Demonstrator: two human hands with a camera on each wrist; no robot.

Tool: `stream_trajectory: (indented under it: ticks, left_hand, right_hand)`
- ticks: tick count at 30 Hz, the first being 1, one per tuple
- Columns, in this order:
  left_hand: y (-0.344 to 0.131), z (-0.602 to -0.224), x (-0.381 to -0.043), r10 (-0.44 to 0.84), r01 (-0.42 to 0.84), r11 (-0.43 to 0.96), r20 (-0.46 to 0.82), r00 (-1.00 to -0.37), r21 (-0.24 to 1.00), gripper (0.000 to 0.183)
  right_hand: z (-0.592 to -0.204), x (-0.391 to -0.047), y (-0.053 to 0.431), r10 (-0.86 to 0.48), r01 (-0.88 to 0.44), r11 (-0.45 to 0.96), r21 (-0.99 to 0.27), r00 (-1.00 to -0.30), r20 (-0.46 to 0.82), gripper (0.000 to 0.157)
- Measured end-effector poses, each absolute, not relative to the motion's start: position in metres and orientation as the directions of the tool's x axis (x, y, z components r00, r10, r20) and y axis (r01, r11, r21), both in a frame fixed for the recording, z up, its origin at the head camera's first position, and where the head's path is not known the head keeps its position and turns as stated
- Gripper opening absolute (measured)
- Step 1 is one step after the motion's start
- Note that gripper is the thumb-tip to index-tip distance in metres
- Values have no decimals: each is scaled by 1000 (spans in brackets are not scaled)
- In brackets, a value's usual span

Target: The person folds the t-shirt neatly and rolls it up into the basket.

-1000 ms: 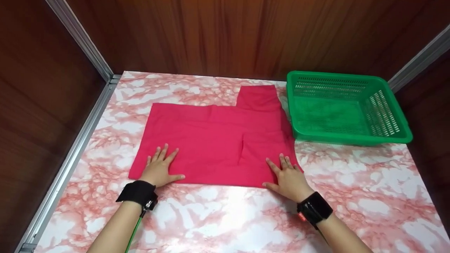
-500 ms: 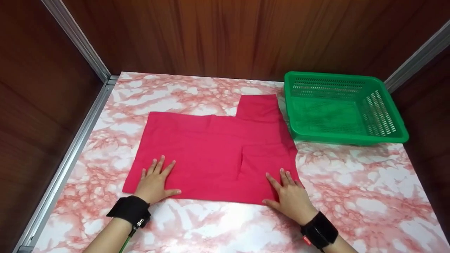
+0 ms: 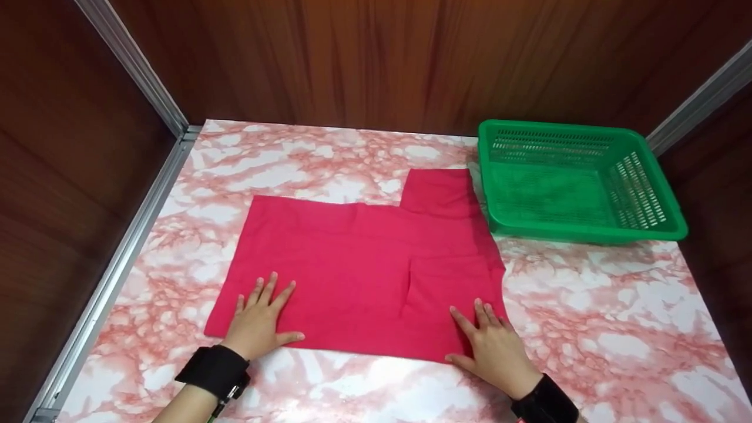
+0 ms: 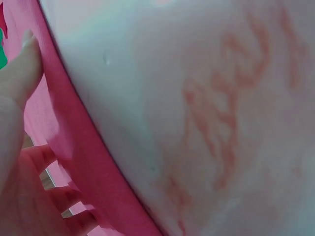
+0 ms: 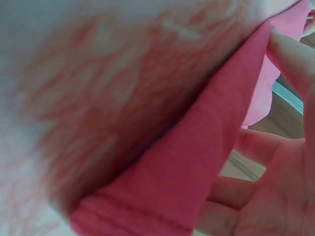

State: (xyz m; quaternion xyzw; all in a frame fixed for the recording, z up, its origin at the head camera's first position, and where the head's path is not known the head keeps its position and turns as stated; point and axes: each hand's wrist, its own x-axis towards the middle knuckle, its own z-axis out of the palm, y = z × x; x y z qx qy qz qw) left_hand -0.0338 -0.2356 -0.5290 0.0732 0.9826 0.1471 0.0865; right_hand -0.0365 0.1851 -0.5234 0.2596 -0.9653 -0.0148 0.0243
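Note:
A red T-shirt [image 3: 341, 276], folded over, lies spread on the table in the head view. One short sleeve [image 3: 439, 191] sticks out at its far right, and another folded part lies on its right half. My left hand [image 3: 255, 326] rests on the near left corner, fingers spread and straight. On the near right corner rests my right hand [image 3: 496, 352], also with extended fingers. Both thumbs lie along the near edge. In the left wrist view, the shirt's edge [image 4: 93, 142] runs beside the thumb; the right wrist view shows the near edge [image 5: 197, 132] close under the fingers.
A green plastic basket [image 3: 587, 232] with slotted walls stands at the back right, close beside the sleeve. Wooden panels [image 3: 376, 64] with metal frame rails [image 3: 135, 70] border the marbled red-and-white table [image 3: 605, 329] at the back and sides.
Both hands and the T-shirt under them have slid toward the near side of the table. The sleeve has come away from the back edge. The basket stays in place.

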Motion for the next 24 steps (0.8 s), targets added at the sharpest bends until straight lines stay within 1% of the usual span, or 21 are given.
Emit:
stream_trajectory:
  ticks: [3, 6, 9, 11, 12, 15, 20, 24]
  left_hand:
    - [-234, -528, -36, 170, 116, 950, -167, -971, 290, 95]
    - [-233, -522, -40, 181, 119, 948, -195, -964, 294, 94]
    - [-235, -510, -50, 189, 113, 942, -222, -957, 317, 85]
    - [-238, -500, -62, 185, 101, 937, -232, -955, 334, 75]
    - [-239, -494, -69, 184, 96, 933, -232, -955, 347, 70]
    - [-245, -481, -98, 179, 94, 921, -196, -964, 377, 59]
    - [-250, -473, -152, 130, 70, 903, -113, -985, 423, 48]
    - [-247, -481, -187, 82, 23, 902, -119, -990, 430, 44]
  right_hand:
    - [-517, -39, 186, -497, -497, 867, 31, -868, 10, 77]
    - [-506, -50, 186, -483, -482, 876, -33, -876, -15, 71]
    - [-494, -73, 183, -440, -428, 889, -162, -897, -47, 56]
    - [-487, -94, 180, -408, -390, 893, -226, -912, -35, 44]
    - [-485, -105, 178, -389, -371, 894, -252, -921, -25, 40]
    - [-482, -138, 170, -357, -354, 894, -274, -933, 41, 34]
    - [-489, -190, 152, -326, -342, 884, -319, -940, 102, 35]
    - [-500, -224, 143, -288, -340, 873, -350, -938, 193, 34]
